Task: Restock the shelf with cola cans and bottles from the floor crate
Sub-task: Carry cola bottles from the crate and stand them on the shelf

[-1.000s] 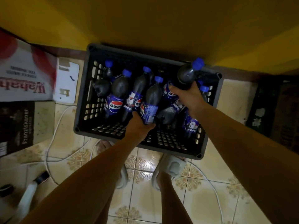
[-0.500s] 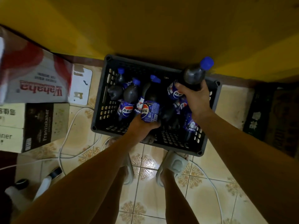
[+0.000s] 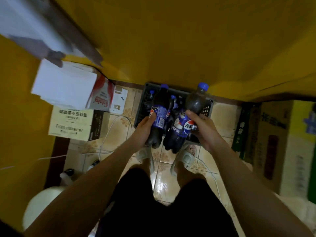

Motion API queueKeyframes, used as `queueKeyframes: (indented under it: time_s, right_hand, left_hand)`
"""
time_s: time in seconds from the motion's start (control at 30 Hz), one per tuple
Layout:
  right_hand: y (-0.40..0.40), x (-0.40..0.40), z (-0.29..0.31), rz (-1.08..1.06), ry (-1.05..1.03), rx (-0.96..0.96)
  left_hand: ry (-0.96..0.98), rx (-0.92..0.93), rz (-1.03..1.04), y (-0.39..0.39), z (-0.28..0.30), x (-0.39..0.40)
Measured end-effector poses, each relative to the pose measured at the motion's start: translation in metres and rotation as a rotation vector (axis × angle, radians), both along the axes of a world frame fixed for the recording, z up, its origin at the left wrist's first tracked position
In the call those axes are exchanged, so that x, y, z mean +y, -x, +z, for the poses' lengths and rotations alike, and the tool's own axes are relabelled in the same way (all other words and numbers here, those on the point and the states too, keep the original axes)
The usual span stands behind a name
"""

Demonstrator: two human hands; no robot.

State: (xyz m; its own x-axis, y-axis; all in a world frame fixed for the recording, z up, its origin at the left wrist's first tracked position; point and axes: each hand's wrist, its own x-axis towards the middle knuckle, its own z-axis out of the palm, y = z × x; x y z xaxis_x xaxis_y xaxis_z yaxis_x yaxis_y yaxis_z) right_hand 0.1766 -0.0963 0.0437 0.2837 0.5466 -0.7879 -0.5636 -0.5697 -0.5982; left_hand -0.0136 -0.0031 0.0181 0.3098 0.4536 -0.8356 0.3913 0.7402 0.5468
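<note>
A person holds cola bottles in both hands above a dark floor crate.

The left hand (image 3: 145, 132) has its grip wrapped round one dark cola bottle (image 3: 158, 115) with a blue label and blue cap, held upright. The right hand (image 3: 203, 129) grips a second cola bottle (image 3: 195, 106) at its label; a third bottle (image 3: 174, 134) sits just left of it, touching, though what holds it cannot be told. Beyond the hands, the dark plastic crate (image 3: 207, 108) rests on the tiled floor (image 3: 222, 117) against a yellow wall, with more blue-capped bottles inside. Cardboard boxes (image 3: 75, 124) are stacked to the left, and further cartons (image 3: 280, 139) stand to the right. The person's sandalled feet stand near the crate.
</note>
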Motion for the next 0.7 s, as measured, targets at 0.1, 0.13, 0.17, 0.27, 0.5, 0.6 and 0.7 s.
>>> queueKeyframes:
  time_s: [0.1, 0.13, 0.17, 0.27, 0.5, 0.6, 0.7]
  right_hand:
    - [0.036, -0.006, 0.074, -0.024, -0.055, 0.065]
    - [0.046, -0.005, 0.096, -0.007, -0.085, 0.067]
    - [0.055, -0.002, 0.117, 0.019, -0.101, 0.051]
    - [0.077, 0.011, 0.163, 0.097, -0.155, -0.04]
    - [0.122, 0.035, 0.218, 0.048, -0.089, 0.155]
    - [0.134, 0.034, 0.23, 0.09, -0.144, 0.221]
    - [0.146, 0.031, 0.24, 0.162, -0.173, 0.224]
  left_hand:
    - [-0.098, -0.068, -0.02, 0.025, 0.069, 0.0]
    - [-0.12, -0.095, -0.009, 0.033, 0.092, -0.001]
    - [-0.144, -0.124, 0.01, 0.039, 0.113, -0.001]
    - [-0.191, -0.203, 0.067, 0.056, 0.158, -0.004]
    - [-0.266, -0.266, 0.242, 0.091, 0.206, -0.012]
    - [-0.32, -0.309, 0.33, 0.102, 0.219, -0.021]
    - [-0.441, -0.292, 0.382, 0.112, 0.235, -0.032]
